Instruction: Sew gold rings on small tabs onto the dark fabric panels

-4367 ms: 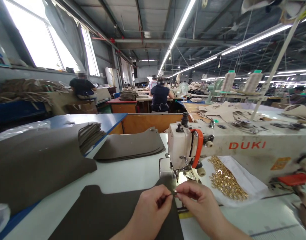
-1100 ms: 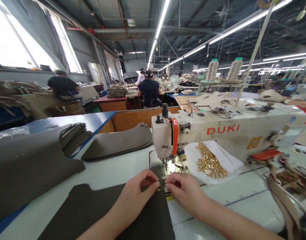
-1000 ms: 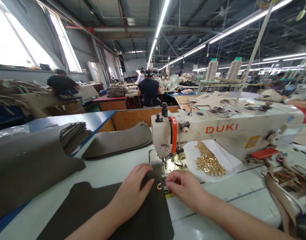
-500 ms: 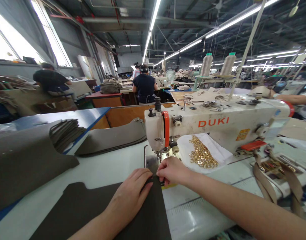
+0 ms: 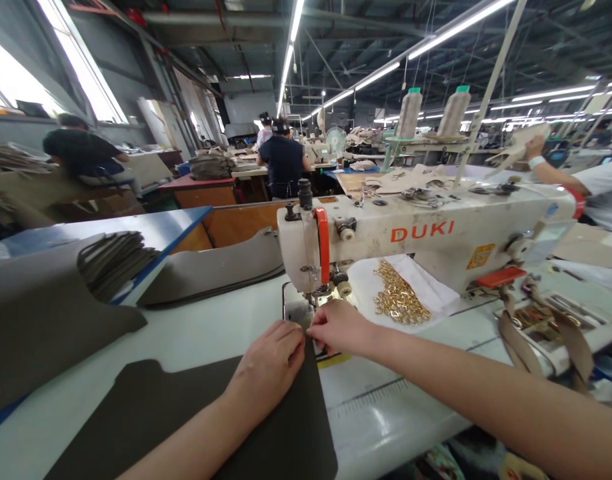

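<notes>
A dark grey-brown fabric panel [image 5: 186, 407] lies on the pale sewing table, its narrow upper end reaching up to the machine's needle area. My left hand [image 5: 269, 363] rests on the panel near that end, thumb and fingers pinched together at its edge. Just right of it, my right hand [image 5: 339, 327] is closed in a pinch at the same end, close below the presser foot. Its fingertips nearly meet those of the left hand. What lies exactly between the fingertips is small and partly hidden. The sewing machine [image 5: 366, 230] stands right in front of both hands.
Gold metal rings [image 5: 399, 297] lie on a white cloth [image 5: 439, 297] under the machine arm. More cut panels [image 5: 216, 267] are stacked behind left, with a larger pile [image 5: 36, 313] at far left. Straps [image 5: 519, 340] hang at right. A co-worker's hand [image 5: 536, 147] lifts beige material beyond the machine.
My left thumb and fingers have drawn together into a pinch, close to my right fingertips. The view has shifted slightly. The co-worker's arm at right has risen with beige material.
</notes>
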{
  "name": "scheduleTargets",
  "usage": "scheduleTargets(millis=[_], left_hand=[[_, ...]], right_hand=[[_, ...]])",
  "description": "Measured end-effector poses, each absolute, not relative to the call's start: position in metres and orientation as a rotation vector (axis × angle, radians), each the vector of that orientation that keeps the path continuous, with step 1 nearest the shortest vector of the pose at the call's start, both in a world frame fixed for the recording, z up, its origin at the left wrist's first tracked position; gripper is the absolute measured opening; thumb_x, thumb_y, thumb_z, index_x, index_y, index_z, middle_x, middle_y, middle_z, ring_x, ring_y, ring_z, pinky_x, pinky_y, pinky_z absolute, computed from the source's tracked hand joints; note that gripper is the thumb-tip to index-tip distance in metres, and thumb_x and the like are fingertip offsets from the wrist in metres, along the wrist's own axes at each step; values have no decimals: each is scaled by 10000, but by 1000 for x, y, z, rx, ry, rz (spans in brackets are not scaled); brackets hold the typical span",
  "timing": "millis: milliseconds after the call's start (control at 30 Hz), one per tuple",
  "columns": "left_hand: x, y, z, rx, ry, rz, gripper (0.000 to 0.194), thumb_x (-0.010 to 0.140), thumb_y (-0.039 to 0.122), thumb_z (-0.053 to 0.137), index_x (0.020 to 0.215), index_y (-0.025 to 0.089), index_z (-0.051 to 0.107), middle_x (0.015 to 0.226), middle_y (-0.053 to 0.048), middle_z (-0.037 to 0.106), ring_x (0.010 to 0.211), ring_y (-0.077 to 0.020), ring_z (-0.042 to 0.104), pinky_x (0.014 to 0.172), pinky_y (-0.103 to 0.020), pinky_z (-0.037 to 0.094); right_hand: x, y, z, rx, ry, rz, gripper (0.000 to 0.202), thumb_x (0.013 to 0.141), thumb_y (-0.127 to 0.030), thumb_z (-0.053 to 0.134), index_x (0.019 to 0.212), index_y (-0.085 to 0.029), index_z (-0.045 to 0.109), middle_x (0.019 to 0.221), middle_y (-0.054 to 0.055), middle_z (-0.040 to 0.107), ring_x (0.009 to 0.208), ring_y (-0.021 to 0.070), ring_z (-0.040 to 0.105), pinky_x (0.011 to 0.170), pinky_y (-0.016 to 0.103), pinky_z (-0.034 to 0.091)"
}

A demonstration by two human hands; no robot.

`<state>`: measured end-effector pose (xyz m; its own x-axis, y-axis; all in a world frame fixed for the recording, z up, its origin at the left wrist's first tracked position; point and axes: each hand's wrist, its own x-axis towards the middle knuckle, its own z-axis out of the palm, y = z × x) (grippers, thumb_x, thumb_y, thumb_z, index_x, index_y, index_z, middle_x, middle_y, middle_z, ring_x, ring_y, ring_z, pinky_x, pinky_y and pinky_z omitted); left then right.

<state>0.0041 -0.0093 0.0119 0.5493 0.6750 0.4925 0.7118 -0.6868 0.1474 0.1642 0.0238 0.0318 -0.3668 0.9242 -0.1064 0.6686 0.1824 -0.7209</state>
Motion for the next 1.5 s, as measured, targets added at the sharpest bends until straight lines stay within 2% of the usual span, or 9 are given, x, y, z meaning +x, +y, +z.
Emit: scheduleTargets(millis=[100,167,333,400,800,1033,1200,1367,1500], left_hand=[[3,-9,11,-2702,-1223,-853,206,830,97,419,721,192,566,740,-44,627,718,-191,571,682,-312,503],[3,-9,10,-2695,-1223,-897,197,825,102,427,722,194,568,736,-39,626,708,-184,567,677,-308,503],[4,-9,8,-2689,-1235,-918,202,827,104,424,714,203,560,719,-32,624,709,-177,575,679,-303,510],[4,-9,7,-2692,-1241,-929,204,828,99,419,724,206,557,739,-34,632,726,-179,584,695,-308,514],[3,-8,8,-2747,-1222,-940,192,850,114,426,738,200,556,738,-32,637,720,-178,594,699,-300,518],[2,-5,6,-2738,-1177,-909,187,839,76,439,739,192,545,748,-29,633,720,-176,586,694,-300,513],[3,-6,4,-2700,-1144,-958,189,847,75,441,727,187,533,723,-20,622,694,-173,577,671,-304,514],[2,-7,3,-2690,-1125,-954,198,869,84,425,741,184,539,736,-25,623,694,-173,571,671,-309,517],[1,-7,3,-2710,-1108,-946,205,890,92,412,759,180,542,731,-25,619,692,-171,565,658,-302,516]], right_hand=[[177,13,26,-1364,-2260,671,144,808,-154,555,750,-186,682,794,56,684,799,208,627,723,301,440],[185,4,20,-1244,-2354,547,145,843,-164,539,830,-195,681,878,62,668,883,206,588,801,314,410],[191,-5,6,-1023,-2517,78,193,908,-171,467,816,-183,636,805,52,624,823,195,535,727,289,413],[189,-4,3,-989,-2532,-14,200,915,-167,459,803,-183,624,793,45,619,804,192,528,704,283,414],[188,-2,6,-967,-2615,-88,177,919,-178,473,808,-179,611,789,31,606,775,189,518,683,289,415],[214,-15,27,-675,-2844,-156,88,892,-160,544,925,-158,625,847,34,619,823,191,515,745,305,417],[218,-27,29,-502,-2914,-280,165,911,-177,518,1052,-119,581,945,43,604,885,194,506,797,324,417],[200,-22,10,-606,-2732,-183,147,933,-219,471,872,-158,590,895,39,604,910,186,513,891,328,403],[192,-19,-3,-646,-2611,-84,128,932,-202,471,903,-150,584,945,52,622,951,178,530,945,312,388]])
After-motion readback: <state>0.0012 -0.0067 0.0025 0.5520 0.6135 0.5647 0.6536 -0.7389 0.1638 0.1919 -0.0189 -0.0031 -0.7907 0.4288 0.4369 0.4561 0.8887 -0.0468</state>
